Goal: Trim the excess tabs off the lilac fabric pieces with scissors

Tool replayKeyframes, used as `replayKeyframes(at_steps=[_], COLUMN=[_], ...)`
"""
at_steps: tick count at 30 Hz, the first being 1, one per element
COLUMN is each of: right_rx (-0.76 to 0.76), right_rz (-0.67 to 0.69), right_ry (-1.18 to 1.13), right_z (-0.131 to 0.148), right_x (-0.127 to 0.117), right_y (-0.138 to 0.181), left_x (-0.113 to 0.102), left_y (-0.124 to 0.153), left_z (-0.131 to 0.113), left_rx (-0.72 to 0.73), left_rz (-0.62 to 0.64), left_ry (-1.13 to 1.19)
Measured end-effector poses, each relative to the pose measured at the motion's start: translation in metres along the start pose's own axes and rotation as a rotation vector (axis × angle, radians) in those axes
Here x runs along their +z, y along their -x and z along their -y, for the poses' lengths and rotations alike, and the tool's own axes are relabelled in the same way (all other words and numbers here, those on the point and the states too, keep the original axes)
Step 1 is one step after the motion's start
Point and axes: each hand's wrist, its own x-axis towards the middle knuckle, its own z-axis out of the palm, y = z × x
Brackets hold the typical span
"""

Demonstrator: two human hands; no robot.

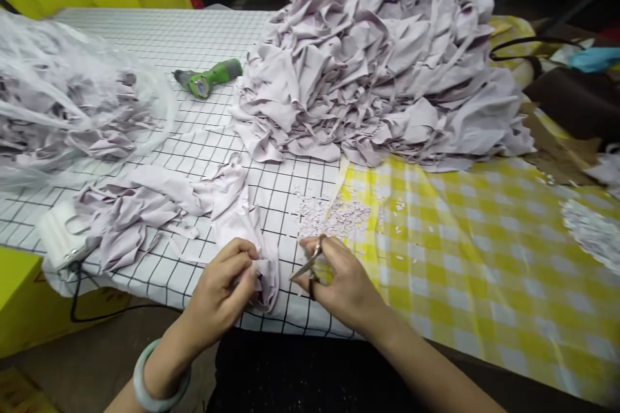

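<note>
My left hand (227,290) pinches the edge of a pale lilac fabric piece (242,219) at the table's near edge. My right hand (339,281) is closed on small metal scissors (310,263), whose blades point left toward the pinched cloth. The fabric piece trails back and left into a small heap of the same cloth (130,213). A jade-coloured bangle (145,387) sits on my left wrist.
A big mound of lilac fabric (382,58) fills the far middle. A clear plastic bag of cloth (62,103) lies at left, a green tool (208,77) beyond it. Tiny white clippings (339,210) litter the grid cloth (145,39) and yellow checked cloth (484,251).
</note>
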Motion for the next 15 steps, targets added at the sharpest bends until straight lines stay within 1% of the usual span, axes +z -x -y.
replayKeyframes(at_steps=[2,4,7,9,10,12,15], right_rx=[-0.071,-0.090,-0.130,-0.145,-0.133,-0.077,0.060], right_rz=[0.027,0.074,0.151,0.163,0.161,0.144,0.106], right_ry=[-0.060,-0.076,-0.014,-0.018,-0.058,-0.212,-0.493], right_z=[0.012,0.023,0.034,0.038,0.039,0.040,0.037], right_x=[0.022,0.033,0.032,0.029,0.029,0.033,0.049], right_y=[-0.009,-0.016,-0.023,-0.024,-0.023,-0.021,-0.018], left_x=[-0.008,-0.009,-0.004,0.001,0.003,0.005,0.004], left_y=[0.018,0.029,0.031,0.026,0.023,0.019,0.015], left_z=[0.010,0.015,0.012,0.006,0.002,-0.005,-0.009], left_rx=[-0.098,-0.155,-0.117,-0.063,-0.041,-0.008,-0.021], left_rz=[-0.133,-0.201,-0.250,-0.277,-0.287,-0.294,-0.281], left_ry=[0.047,0.182,0.349,0.379,0.379,0.379,0.422])
